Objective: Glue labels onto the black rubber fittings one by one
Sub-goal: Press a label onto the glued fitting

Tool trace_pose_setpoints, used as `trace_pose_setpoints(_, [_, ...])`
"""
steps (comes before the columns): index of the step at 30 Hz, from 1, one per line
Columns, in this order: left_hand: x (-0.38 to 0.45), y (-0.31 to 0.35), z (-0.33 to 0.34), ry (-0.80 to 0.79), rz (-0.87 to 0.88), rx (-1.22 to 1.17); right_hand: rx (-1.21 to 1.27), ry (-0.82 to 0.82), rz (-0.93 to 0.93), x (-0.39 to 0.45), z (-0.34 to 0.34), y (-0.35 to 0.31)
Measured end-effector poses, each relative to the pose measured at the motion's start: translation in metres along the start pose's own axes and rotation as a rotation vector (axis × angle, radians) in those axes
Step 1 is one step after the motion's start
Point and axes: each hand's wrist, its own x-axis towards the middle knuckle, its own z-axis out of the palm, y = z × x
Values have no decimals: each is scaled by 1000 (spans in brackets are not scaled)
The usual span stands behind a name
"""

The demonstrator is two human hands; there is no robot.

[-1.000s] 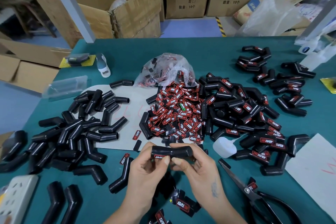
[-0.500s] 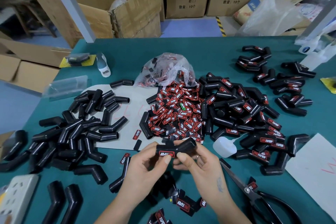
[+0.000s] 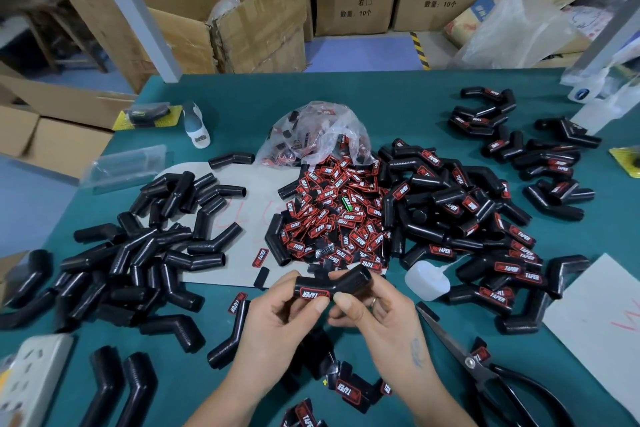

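Fittings without labels (image 3: 152, 253) lie heaped at your far left on the green table (image 3: 398, 107), some of them resting on a pale sheet (image 3: 256, 198). At the near left corner sits a white power strip (image 3: 31, 378), and 2 more bare elbow pieces (image 3: 117, 388) lie beside it. Your left hand (image 3: 277, 319) grips the left end of the black rubber fitting (image 3: 332, 284), thumb curled over the lower edge of its red label (image 3: 313, 293), which reads upside down from where you stand. You hold that fitting above the table's near edge, just in front of the label pile (image 3: 332, 218), a loose mound of red-and-black labels spilling from a clear plastic bag (image 3: 318, 135). Your right hand (image 3: 377, 315) pinches the fitting's raised right end between thumb and curled fingers, a ring on 1 finger. Below your hands lie a few labelled pieces (image 3: 349, 388). Just right of your right hand, a small white glue bottle (image 3: 427, 282) lies on its side, and a pair of black-handled scissors (image 3: 485, 371) rests near the table's front edge. Labelled fittings (image 3: 464, 218) are piled to the right of the labels, with a smaller group (image 3: 540, 156) farther back right. A white sheet (image 3: 599, 315) with red marks lies at the near right.
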Motion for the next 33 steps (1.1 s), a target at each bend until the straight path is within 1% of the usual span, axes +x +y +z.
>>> trace_pose_setpoints(4, [-1, 1, 3, 3, 50, -21, 5, 12, 6, 0, 3, 1])
trace_pose_setpoints(6, [-1, 3, 3, 8, 38, -9, 16, 5, 11, 0, 2, 0])
trace_pose_setpoints(12, [0, 7, 1, -27, 14, 54, 171, 4, 62, 1, -2, 0])
trace_pose_setpoints(15, [-2, 6, 0, -43, 12, 51, 214, -27, 87, 1, -4, 2])
trace_pose_setpoints(18, [-4, 2, 0, -44, -23, 26, 215, -35, 98, 2, -3, 3])
trace_pose_setpoints(24, [-5, -2, 4, 12, -119, -75, 136, -36, 95, 1, 1, 2])
trace_pose_setpoints(29, [-5, 2, 4, 19, -71, -86, 146, -51, 103, 0, 2, 2])
trace_pose_setpoints(33, [-6, 4, 6, 21, -42, -62, 150, -27, 92, 2, 3, 4])
